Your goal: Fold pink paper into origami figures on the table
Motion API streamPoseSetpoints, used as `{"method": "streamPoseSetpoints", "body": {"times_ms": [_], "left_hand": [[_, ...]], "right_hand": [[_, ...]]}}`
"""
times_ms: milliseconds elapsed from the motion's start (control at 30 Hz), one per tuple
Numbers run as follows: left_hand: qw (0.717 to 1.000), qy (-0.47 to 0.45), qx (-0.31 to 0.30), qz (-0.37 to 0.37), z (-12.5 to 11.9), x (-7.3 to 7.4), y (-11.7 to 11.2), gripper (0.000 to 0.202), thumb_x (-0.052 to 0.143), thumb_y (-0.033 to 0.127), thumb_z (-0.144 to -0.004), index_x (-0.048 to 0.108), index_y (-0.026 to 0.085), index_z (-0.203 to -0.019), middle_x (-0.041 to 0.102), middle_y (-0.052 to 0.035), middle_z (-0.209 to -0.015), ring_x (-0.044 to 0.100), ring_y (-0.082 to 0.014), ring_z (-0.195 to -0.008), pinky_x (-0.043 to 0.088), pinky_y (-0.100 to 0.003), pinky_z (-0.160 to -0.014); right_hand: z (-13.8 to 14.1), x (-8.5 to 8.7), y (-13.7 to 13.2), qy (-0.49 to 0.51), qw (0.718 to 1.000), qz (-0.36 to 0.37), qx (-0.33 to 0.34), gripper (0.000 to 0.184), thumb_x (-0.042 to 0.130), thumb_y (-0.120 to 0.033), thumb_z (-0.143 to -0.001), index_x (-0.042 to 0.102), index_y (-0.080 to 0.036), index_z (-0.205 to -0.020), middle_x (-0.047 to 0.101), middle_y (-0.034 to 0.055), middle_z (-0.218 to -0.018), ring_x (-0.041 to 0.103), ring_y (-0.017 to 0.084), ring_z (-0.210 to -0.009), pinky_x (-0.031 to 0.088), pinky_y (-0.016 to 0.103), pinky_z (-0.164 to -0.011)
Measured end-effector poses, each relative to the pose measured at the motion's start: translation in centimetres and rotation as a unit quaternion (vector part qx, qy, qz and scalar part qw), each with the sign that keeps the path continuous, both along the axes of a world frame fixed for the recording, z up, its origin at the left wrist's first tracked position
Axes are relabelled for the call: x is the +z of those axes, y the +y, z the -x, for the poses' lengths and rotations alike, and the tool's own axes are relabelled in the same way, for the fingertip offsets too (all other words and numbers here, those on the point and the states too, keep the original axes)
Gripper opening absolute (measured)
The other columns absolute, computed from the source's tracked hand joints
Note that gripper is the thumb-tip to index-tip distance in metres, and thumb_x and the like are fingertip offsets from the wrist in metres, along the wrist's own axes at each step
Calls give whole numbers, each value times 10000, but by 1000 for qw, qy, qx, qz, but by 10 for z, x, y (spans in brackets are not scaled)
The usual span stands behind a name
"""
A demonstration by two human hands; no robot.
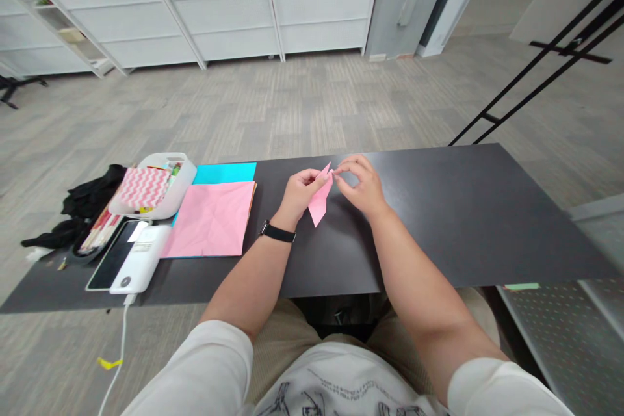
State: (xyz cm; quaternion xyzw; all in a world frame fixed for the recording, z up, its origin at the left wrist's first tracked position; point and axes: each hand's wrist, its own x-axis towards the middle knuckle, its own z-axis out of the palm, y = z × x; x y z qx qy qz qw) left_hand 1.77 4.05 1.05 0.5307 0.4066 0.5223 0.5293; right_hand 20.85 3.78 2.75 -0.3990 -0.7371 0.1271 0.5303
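Note:
A piece of folded pink origami paper [318, 204], narrow with pointed ends, is held up just above the dark table [453, 208]. My left hand [298, 196] grips its left side between thumb and fingers, and that wrist wears a black band. At the paper's upper right, my right hand [361, 186] pinches a small tip between thumb and index finger. The fingertips partly cover the upper folds. Left of my hands lies a stack of square paper with a creased pink sheet [212, 218] on top.
Beyond the stack shows a blue sheet [227, 173]. Farther left are a white basket [180, 188] with a zigzag-patterned packet, a white power bank [141, 259] on a cable, a phone [110, 263] and black cloth [92, 195]. A black metal stand [531, 71] rises behind the table at right.

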Motion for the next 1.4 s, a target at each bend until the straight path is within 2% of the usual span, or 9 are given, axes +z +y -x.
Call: {"method": "streamPoseSetpoints", "body": {"times_ms": [167,300,467,567,733,900,1000,1233,1400], "left_hand": [[999,3,-5,-34,-1,-4,1,324,877,494,-837,842,194,-956,803,-52,-951,701,-176,-859,551,-314,-849],[997,25,17,-67,0,-8,2,268,867,454,-853,847,210,-964,812,-64,-1010,724,-206,-966,554,-351,-946],[996,50,28,-71,1,-4,0,246,844,448,-867,842,216,-949,800,-65,-1005,722,-219,-1011,555,-352,-952],[995,51,42,-75,1,-2,0,241,849,449,-854,831,217,-915,791,-57,-979,717,-215,-994,552,-349,-952],[994,58,37,-83,2,-2,0,259,843,464,-860,810,209,-891,781,-53,-974,702,-209,-982,544,-342,-950],[994,58,37,-80,2,-1,-1,271,834,478,-874,823,213,-923,778,-55,-979,694,-206,-981,536,-335,-940],[993,55,40,-94,3,0,-2,260,829,474,-886,824,216,-919,774,-55,-982,693,-205,-985,530,-337,-948],[988,49,47,-139,3,5,-2,254,822,476,-900,805,223,-886,756,-52,-983,693,-201,-977,524,-352,-984],[994,37,43,-98,2,5,-3,309,833,519,-877,787,215,-902,759,-57,-980,690,-204,-976,535,-340,-951]], "right_hand": [[2,-2,0,2,1000,10,-1,57,709,-235,-934,725,-284,-910,696,46,-1019,688,251,-1033,568,459,-965],[3,-2,-1,-9,1000,25,15,60,693,-233,-931,715,-282,-904,694,46,-1011,681,247,-1020,562,450,-959],[3,-2,0,15,999,49,16,50,702,-250,-922,708,-288,-953,692,60,-1059,667,261,-1066,562,460,-962],[4,-3,1,26,997,65,23,19,704,-267,-923,715,-281,-914,691,59,-1044,671,254,-1051,564,456,-951],[4,-5,3,49,993,95,41,55,703,-295,-929,728,-273,-884,702,58,-1039,686,229,-991,584,414,-868],[3,-4,4,45,995,78,37,67,733,-288,-912,730,-270,-848,705,57,-1038,684,240,-1025,573,447,-937],[3,-3,3,47,995,72,43,57,734,-288,-911,731,-267,-858,703,57,-1032,684,233,-1005,571,439,-920],[4,-5,3,77,986,123,77,62,741,-329,-909,749,-268,-896,692,56,-1045,678,224,-992,590,416,-882],[5,-5,4,85,984,139,76,78,765,-348,-882,750,-272,-884,693,57,-1056,681,230,-1020,601,414,-888]]}}
